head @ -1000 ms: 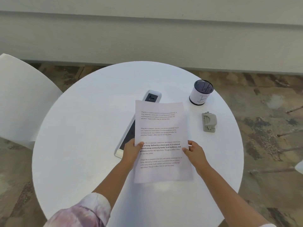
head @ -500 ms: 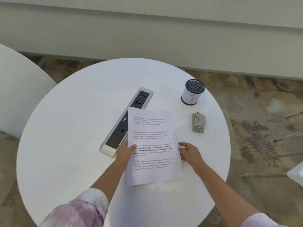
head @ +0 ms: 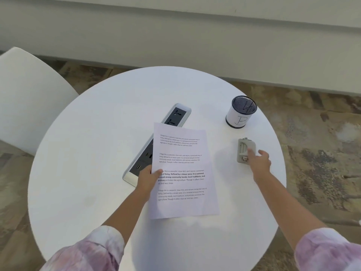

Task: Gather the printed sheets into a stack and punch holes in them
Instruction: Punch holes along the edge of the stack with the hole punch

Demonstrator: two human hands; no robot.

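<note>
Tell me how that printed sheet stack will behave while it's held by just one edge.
The sheets look thin, so they will probably droop away from the left hand, which pinches one side only. They are likely very light. They may fan apart or slip against each other without a second grip.

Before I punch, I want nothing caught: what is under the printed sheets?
Under the printed sheets lies the middle stretch of the power strip and the white table. Anything else beneath is covered.

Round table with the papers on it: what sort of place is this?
Probably an office or meeting corner: a power strip sits in the round table, with a hole punch, a pen holder and a white chair.
</note>
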